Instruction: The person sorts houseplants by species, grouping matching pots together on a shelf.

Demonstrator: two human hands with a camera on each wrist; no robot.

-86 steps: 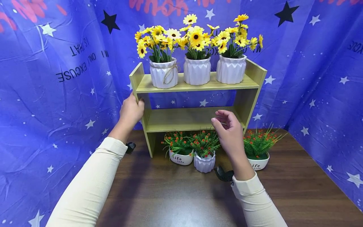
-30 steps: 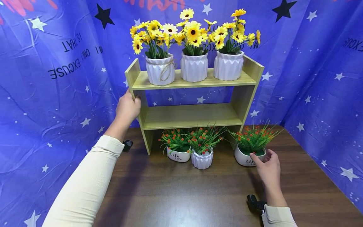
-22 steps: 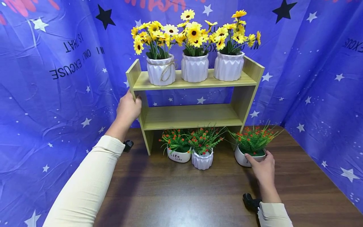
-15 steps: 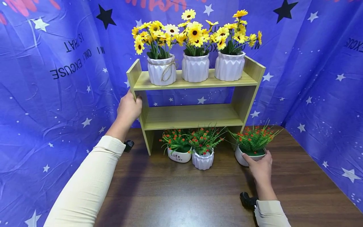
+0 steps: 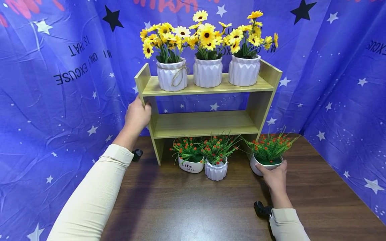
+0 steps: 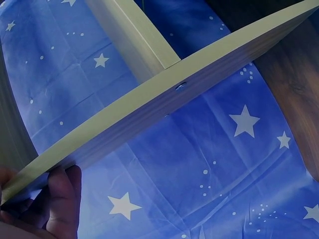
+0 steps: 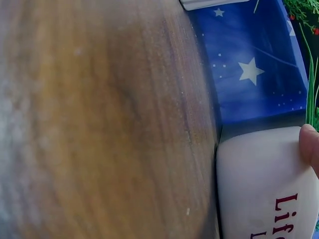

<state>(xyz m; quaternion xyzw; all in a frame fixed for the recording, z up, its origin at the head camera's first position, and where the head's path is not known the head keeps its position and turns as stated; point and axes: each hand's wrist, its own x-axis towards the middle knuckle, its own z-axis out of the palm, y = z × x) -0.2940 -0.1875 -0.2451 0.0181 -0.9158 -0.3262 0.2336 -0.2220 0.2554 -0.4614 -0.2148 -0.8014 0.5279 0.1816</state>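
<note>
Gripping white "Life" pot of red-berried greenery at rim, right hand fingers curled round it; pot on table right of wooden shelf. Left hand clasps shelf's left panel, likely steadying it.

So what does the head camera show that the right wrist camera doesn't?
Only the head view shows the left hand gripping the wooden shelf, the three sunflower pots on top, and two small red-flowered pots on the table. Only the right wrist view shows red lettering on the pot close up. Both show the right hand holding the white pot on the table.
</note>
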